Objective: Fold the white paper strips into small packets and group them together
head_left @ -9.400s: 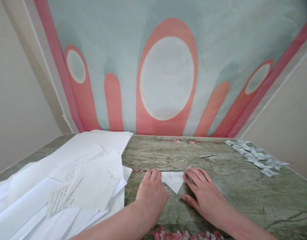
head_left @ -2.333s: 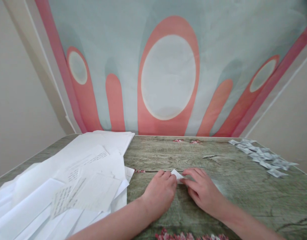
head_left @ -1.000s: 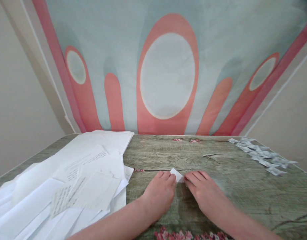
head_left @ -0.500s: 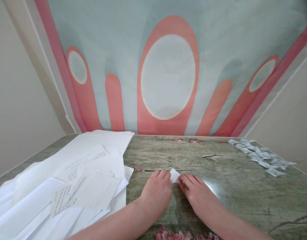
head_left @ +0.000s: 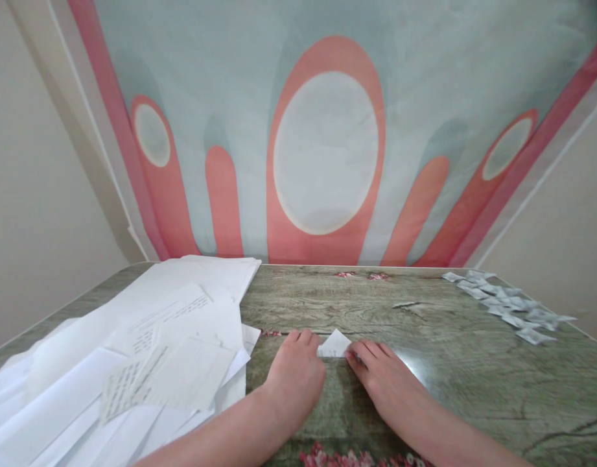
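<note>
A small folded white paper piece (head_left: 334, 344) lies on the wood-patterned table (head_left: 439, 344) just ahead of me. My left hand (head_left: 294, 376) rests palm down on the table with its fingertips at the paper's left edge. My right hand (head_left: 383, 383) lies flat too, its fingertips pressing the paper's right edge. Both hands have their fingers stretched forward and held close together. Only the pointed upper part of the paper shows between the two hands.
A large loose pile of white sheets (head_left: 133, 350), some with handwriting, covers the table's left side. Several small folded paper pieces (head_left: 507, 303) lie at the far right edge. A fabric backdrop with red and pale shapes (head_left: 327, 143) hangs behind the table.
The paper was a wider strip with a triangle earlier; it is now a smaller folded piece. In the last second both hands shifted slightly left and the paper's visible tip widened.
</note>
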The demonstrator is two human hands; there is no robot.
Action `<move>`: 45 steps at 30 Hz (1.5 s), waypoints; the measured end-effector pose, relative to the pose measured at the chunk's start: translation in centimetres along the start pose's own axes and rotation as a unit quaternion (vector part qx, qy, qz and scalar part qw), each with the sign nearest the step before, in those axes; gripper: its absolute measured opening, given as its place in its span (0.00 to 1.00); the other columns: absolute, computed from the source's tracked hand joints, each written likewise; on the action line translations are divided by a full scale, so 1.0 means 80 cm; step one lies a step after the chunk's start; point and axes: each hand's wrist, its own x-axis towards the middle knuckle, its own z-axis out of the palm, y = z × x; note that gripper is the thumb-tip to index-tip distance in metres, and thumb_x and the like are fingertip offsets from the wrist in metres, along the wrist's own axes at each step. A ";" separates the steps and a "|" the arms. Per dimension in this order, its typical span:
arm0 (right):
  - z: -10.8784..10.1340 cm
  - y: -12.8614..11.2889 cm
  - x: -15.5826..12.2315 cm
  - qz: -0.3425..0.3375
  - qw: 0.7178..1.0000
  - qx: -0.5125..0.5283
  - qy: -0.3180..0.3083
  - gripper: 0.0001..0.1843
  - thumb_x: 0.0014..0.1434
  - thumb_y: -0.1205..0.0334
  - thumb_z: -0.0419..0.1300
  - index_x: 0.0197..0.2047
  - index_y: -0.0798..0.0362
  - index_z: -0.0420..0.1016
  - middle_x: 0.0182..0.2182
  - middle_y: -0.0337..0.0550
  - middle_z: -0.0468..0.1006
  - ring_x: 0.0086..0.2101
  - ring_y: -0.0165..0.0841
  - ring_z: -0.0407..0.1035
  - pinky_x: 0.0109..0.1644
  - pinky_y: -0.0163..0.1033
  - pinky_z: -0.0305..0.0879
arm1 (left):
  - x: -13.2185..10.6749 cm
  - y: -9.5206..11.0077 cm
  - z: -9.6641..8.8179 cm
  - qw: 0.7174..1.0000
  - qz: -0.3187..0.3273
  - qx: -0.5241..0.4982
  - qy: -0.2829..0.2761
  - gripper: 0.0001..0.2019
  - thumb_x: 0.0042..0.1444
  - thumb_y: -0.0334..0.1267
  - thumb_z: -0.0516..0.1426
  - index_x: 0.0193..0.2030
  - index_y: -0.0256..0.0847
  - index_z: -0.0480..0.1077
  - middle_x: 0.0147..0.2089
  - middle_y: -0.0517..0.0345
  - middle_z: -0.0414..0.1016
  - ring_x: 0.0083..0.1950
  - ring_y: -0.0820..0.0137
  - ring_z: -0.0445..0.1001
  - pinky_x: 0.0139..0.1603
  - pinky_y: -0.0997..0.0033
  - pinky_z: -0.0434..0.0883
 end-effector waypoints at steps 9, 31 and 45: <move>0.007 -0.001 -0.002 0.013 0.998 0.058 0.008 0.15 0.52 0.77 0.57 0.44 0.59 0.71 0.39 0.48 0.71 0.41 0.39 0.64 0.43 0.42 0.64 | 0.009 -0.023 -0.004 0.989 -0.076 -0.127 0.022 0.07 0.54 0.29 0.52 0.37 0.35 0.70 0.38 0.50 0.70 0.40 0.64 0.69 0.41 0.65 0.65; 0.013 0.022 -0.002 0.148 0.923 0.350 0.058 0.17 0.58 0.65 0.54 0.51 0.50 0.64 0.48 0.47 0.67 0.48 0.39 0.63 0.52 0.48 0.62 | 0.017 -0.015 0.040 0.917 -0.107 -0.370 0.107 0.12 0.47 0.38 0.62 0.37 0.39 0.67 0.39 0.57 0.66 0.42 0.66 0.65 0.44 0.66 0.64; 0.011 0.022 -0.001 0.170 0.899 0.402 0.042 0.16 0.56 0.65 0.56 0.49 0.47 0.67 0.48 0.43 0.67 0.46 0.37 0.63 0.51 0.44 0.61 | 0.022 -0.018 0.051 0.879 -0.112 -0.452 0.102 0.19 0.43 0.36 0.63 0.43 0.41 0.66 0.37 0.60 0.70 0.40 0.66 0.68 0.42 0.67 0.63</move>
